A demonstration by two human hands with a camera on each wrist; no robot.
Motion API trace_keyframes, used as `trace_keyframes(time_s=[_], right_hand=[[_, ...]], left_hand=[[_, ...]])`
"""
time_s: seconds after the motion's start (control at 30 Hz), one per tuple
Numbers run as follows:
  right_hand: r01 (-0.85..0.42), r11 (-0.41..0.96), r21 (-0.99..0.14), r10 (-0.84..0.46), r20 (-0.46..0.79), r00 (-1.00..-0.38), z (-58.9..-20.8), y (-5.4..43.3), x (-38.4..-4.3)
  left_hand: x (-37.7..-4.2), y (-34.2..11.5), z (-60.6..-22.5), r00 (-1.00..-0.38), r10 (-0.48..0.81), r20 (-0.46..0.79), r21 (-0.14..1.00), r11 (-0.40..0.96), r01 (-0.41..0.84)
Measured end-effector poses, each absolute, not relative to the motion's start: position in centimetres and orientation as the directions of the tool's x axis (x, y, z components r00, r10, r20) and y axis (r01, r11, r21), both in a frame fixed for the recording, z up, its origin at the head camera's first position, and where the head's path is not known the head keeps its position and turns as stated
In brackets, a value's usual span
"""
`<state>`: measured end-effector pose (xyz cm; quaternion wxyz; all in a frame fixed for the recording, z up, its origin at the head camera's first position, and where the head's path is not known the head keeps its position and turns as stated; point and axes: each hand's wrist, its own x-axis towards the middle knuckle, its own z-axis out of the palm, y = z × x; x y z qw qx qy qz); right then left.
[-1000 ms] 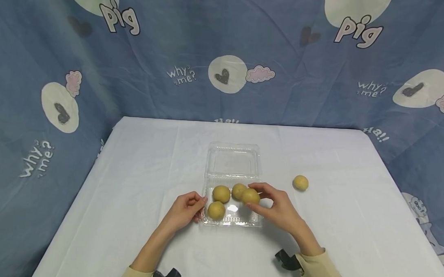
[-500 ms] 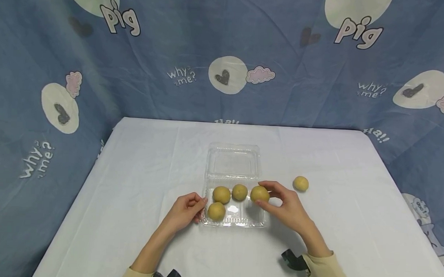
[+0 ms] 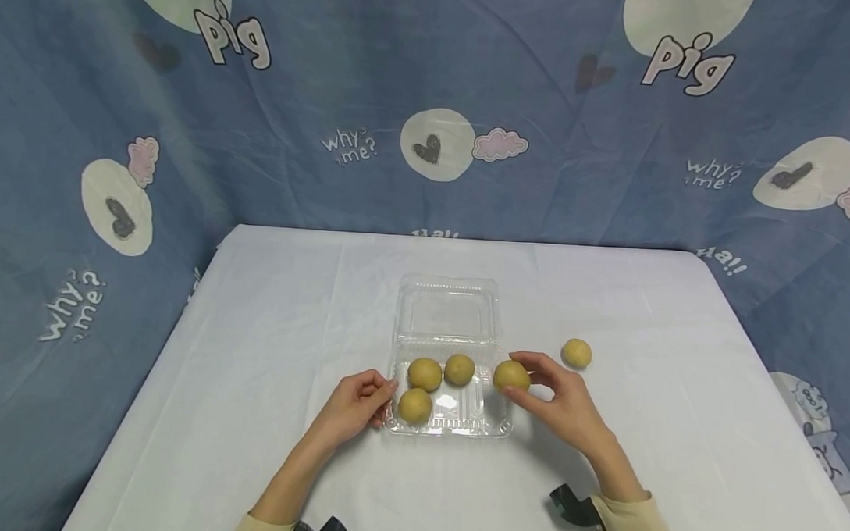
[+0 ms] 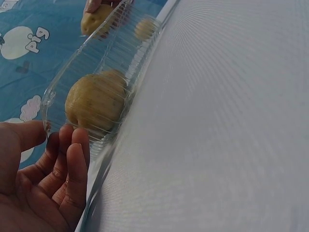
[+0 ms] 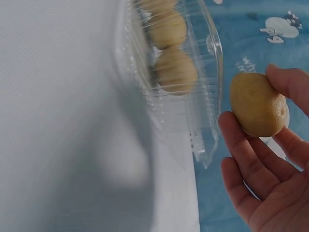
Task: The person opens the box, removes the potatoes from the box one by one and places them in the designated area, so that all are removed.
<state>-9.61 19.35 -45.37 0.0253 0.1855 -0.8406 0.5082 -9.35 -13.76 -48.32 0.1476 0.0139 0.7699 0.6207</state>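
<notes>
Clear plastic forms the open box point(image 3: 476, 408), with three potatoes point(image 3: 424, 374) inside and the left hand point(image 3: 355, 404) pinching its left rim. The right hand point(image 3: 562, 403) grips a fourth potato point(image 3: 509, 375) by the box's right edge; a fifth potato point(image 3: 576, 354) lies right of the box, so the work looks midway.

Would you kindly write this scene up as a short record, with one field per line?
Container: clear plastic clamshell, its lid open, on the side away from the person
Contents: three potatoes
Left hand: pinches the clamshell's left edge
Right hand: holds a fourth potato, raised near the clamshell's right edge
Loose: fifth potato, right of the clamshell
Surface: white cloth
Backdrop: blue printed fabric
</notes>
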Motion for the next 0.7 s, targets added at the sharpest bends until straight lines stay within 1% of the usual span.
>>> trace_keyframes(time_s=[0.2, 0.5, 0.7], right_hand=[[-0.315, 0.421, -0.851, -0.277, 0.211, -0.938, -45.7, 19.7, -9.4], [-0.347, 0.430, -0.833, -0.267, 0.250, -0.931, -46.0, 20.2, -9.0], [-0.320, 0.442, -0.838, -0.245, 0.231, -0.942, -46.2, 20.9, -8.9]], left_hand=[[-9.4, -13.8, -48.4, -0.955, 0.202, -0.216, 0.959, 0.225, -0.170], [-9.3, -13.8, -48.4, -0.954, 0.202, -0.223, 0.960, 0.218, -0.178], [-9.3, -13.8, -48.4, -0.955, 0.205, -0.216, 0.962, 0.213, -0.172]])
